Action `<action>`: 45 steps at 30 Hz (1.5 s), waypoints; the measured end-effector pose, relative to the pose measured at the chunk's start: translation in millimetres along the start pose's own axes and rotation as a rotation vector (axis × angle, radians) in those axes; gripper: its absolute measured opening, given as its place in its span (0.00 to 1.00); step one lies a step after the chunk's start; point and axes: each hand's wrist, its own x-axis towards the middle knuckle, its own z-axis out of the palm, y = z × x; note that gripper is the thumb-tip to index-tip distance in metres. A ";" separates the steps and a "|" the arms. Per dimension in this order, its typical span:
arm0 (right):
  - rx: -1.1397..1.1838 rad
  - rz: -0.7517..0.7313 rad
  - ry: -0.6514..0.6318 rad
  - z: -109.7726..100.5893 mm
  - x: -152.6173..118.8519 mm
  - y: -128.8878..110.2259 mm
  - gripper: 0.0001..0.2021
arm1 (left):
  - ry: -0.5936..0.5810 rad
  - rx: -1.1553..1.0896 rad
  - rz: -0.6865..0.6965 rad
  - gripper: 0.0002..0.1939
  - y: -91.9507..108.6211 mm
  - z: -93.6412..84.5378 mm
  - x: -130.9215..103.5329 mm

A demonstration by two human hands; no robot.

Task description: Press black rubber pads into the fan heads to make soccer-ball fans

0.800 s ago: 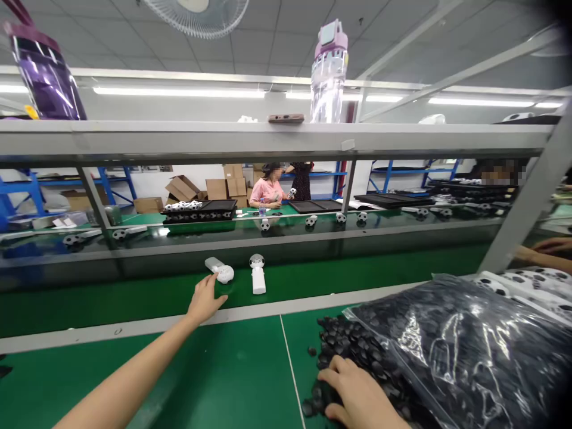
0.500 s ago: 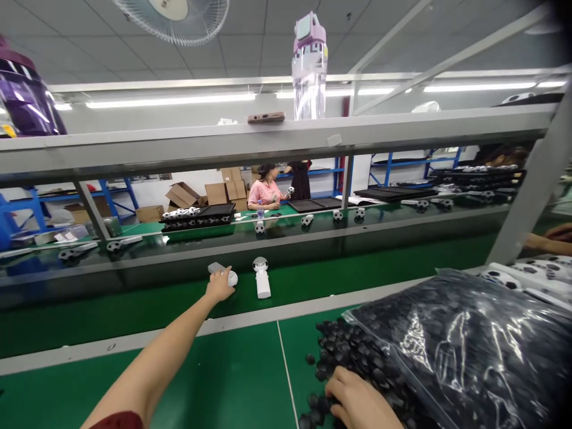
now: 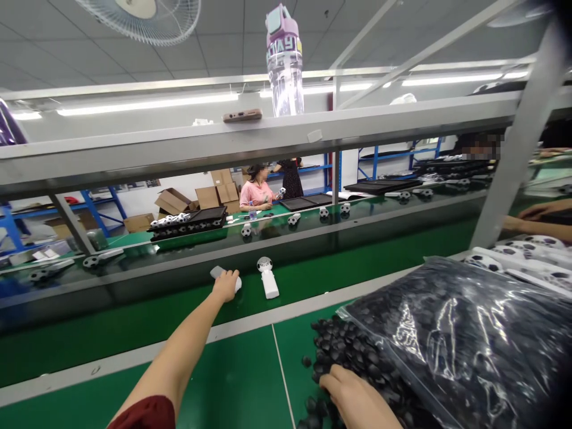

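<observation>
My left hand (image 3: pixel 226 286) reaches over the green belt with its fingers closed round a white handheld fan (image 3: pixel 218 271); the hand covers much of it. Just right of it lies another handheld fan (image 3: pixel 270 285), with a football-patterned head and a white handle. At the lower right, my right hand (image 3: pixel 357 398) rests on a heap of small black caps (image 3: pixel 353 348). Its fingers are bent together at the heap's edge, and their tips are partly hidden, so what they pinch cannot be made out.
A large clear bag of black pieces (image 3: pixel 465 333) lies at the right, beside football-patterned fans (image 3: pixel 527 253). A grey shelf beam (image 3: pixel 179 137) crosses overhead, carrying a phone (image 3: pixel 242 115) and a bottle (image 3: pixel 285 71). A co-worker (image 3: pixel 256 193) sits across the line; another person's arms (image 3: pixel 536 223) are at far right.
The camera view has shifted, so the background sits further left. My left hand stays on its fan, which appears slightly turned. My right hand remains at the black caps.
</observation>
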 end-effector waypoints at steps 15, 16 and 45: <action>0.045 -0.190 0.275 14.2 1.1 5.4 0.10 | 0.169 -0.202 0.020 0.21 16.8 -68.7 -104.3; 0.045 -0.196 0.284 12.4 0.7 3.6 0.10 | 0.164 -0.211 0.043 0.19 21.6 -74.1 -122.4; 0.616 -0.334 0.104 -27.0 0.5 -50.5 0.07 | 0.016 -0.366 0.145 0.17 87.7 -18.3 -282.4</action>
